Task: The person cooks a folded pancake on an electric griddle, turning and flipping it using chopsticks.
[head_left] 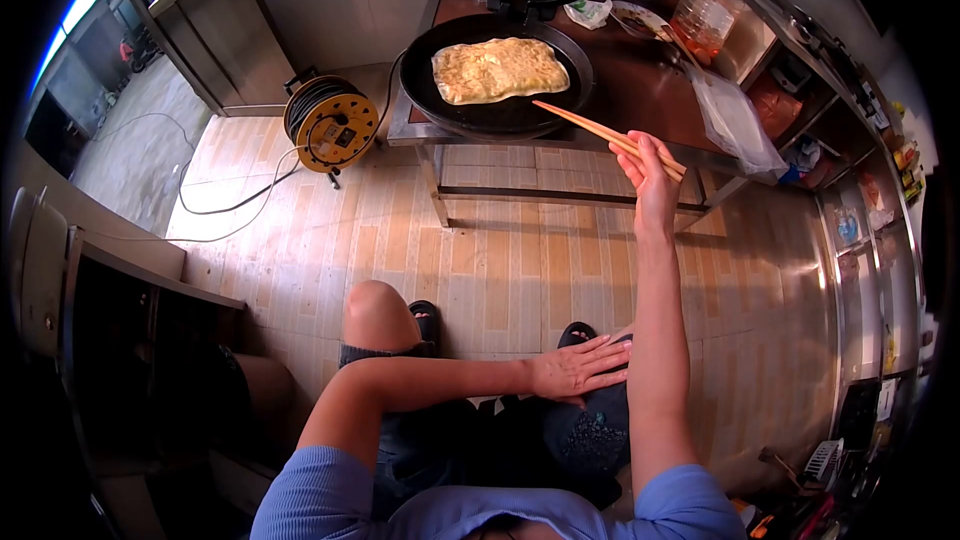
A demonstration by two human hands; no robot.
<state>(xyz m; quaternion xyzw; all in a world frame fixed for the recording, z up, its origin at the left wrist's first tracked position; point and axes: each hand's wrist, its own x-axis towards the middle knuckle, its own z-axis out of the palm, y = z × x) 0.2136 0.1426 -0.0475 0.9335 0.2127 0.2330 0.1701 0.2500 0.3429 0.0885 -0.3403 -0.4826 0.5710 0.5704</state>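
While the left hand (578, 368) rests, the right hand (650, 170) points chopsticks (585, 124) at flatbread (500, 70)

Left fingers lie loosely spread on the right thigh (600, 430). Right fingers pinch the chopsticks toward their rear; tip contact with the near edge cannot be told. Flat in the pan (490, 116), the flatbread should handle as light, limp, slick and prone to tearing: clamp its near edge, clear of the corners

No text or number can be read. The dark label (342, 136) on the yellow-faced cable reel (332, 114) is too small to decipher, as is any print on the colourful packets (908, 160) at far right.
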